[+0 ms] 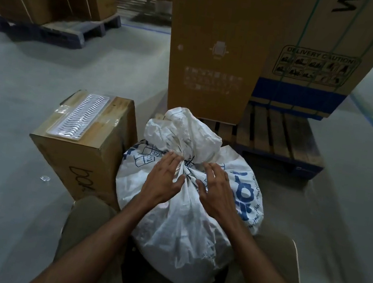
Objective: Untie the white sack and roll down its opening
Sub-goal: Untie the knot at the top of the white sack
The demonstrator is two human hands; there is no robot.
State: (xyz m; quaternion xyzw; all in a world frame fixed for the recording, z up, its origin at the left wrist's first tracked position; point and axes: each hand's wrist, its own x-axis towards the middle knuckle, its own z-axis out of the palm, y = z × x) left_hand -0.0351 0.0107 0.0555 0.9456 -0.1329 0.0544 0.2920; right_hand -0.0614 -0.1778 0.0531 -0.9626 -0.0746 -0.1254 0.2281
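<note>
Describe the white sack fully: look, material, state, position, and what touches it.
The white sack looks like crinkled woven plastic with blue printing. It is full and bulging, standing upright on the floor between the person's knees, beside a cardboard box. Its neck is still cinched by a dark tie, with loose fabric bunched above. The left hand and right hand rest on it, either side of the neck.

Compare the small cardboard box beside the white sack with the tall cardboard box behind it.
The small brown cardboard box lies on the floor beside the white woven sack; the tall brown cardboard box stands upright on a wooden pallet. The small one carries a clear packet on top; the tall one shows only printed marks. Both are closed.
</note>
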